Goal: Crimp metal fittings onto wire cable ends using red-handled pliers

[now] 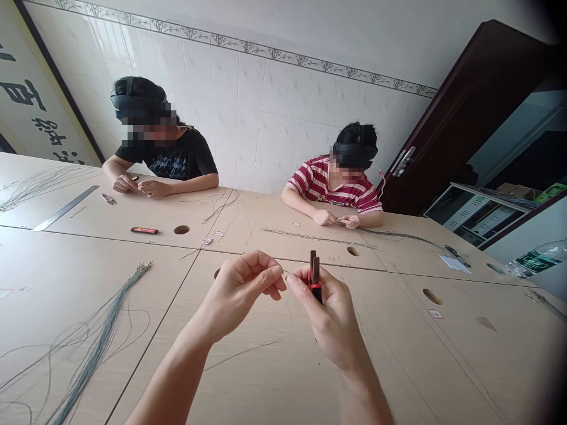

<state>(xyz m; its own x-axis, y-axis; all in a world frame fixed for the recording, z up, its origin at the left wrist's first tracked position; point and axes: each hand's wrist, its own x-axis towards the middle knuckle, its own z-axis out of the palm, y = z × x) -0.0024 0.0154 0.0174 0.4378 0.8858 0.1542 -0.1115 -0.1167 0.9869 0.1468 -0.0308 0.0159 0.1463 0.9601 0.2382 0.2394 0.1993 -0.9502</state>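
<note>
My left hand (243, 289) is closed in a pinch, thumb against forefinger, on the end of a thin greenish cord (286, 272). Close beside it, my right hand (330, 316) is wrapped round small pliers (315, 274) with red-and-black handles and dark jaws pointing up. The thumb and forefinger of that hand also pinch near the cord, and a fine loop hangs below. How the cord ends inside the fingers is hidden. Lower left on the table lies a bundle of grey-green cords (108, 324) with small metal ends gathered at its top.
Across the table (266, 389) sit a person in black (186, 156) and a person in red stripes (316, 183), hands at work on small things. Around lie a steel ruler (66, 208), a red-and-black box cutter (144, 231), more cords (319, 237) and a plastic bottle (538, 258). Round holes pierce the tabletop.
</note>
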